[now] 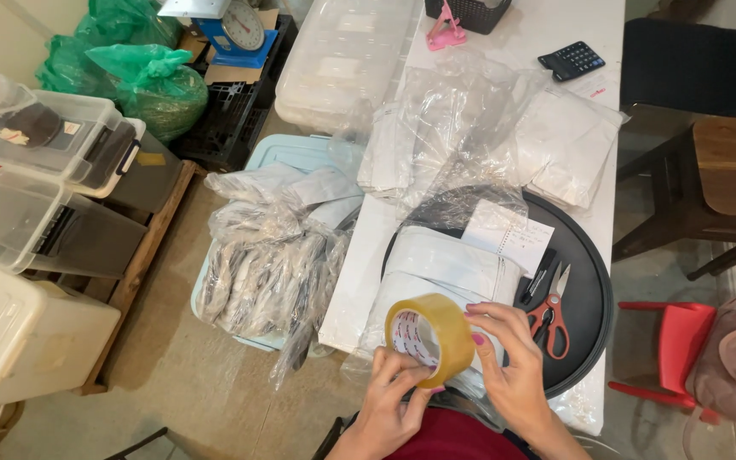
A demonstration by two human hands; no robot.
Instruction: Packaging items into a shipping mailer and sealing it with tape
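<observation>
Between both hands, translucent tan tape roll

The scene is lit brightly and evenly by soft, diffuse light, so that only faint, short shadows are cast. The white worktop is nearly washed out towards the top, and detail there is lost. Glare is thrown back from the crumpled clear plastic bags and from the glossy roll of tape. The black round tray is kept dark but readable. Focus is held across most of the frame, though slight softness is seen at the hands. Straight lines are bent outward near the edges by wide-angle distortion.
</observation>
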